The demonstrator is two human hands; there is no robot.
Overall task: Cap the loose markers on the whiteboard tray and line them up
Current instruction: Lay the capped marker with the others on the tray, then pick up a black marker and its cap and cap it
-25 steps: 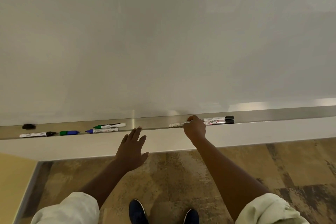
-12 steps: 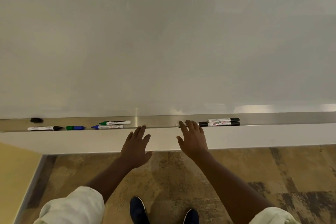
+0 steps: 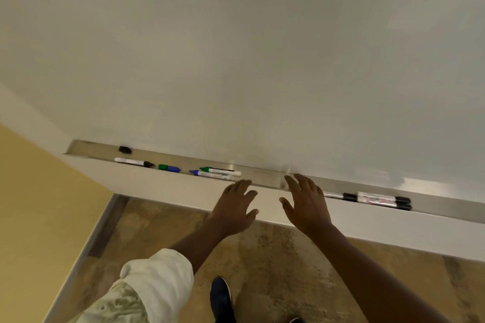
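Note:
A metal whiteboard tray (image 3: 265, 174) runs below the board. At its left lie a loose black cap (image 3: 125, 150), a black-tipped white marker (image 3: 133, 162), a green and a blue cap joined end to end (image 3: 169, 167), a blue-tipped marker (image 3: 210, 174) and a green-tipped marker (image 3: 220, 171). At the right lie capped black markers (image 3: 380, 199) side by side, and another black-capped marker (image 3: 338, 195). My left hand (image 3: 234, 208) and my right hand (image 3: 305, 202) hover open in front of the tray's middle, holding nothing.
The blank whiteboard (image 3: 249, 60) fills the upper view. A yellow wall (image 3: 31, 204) stands at the left. Patterned carpet (image 3: 275, 270) and my dark shoes (image 3: 221, 299) are below.
My right hand let go of the marker at the right group and drew back open. The view swung and tilted, so the tray now slants down to the right.

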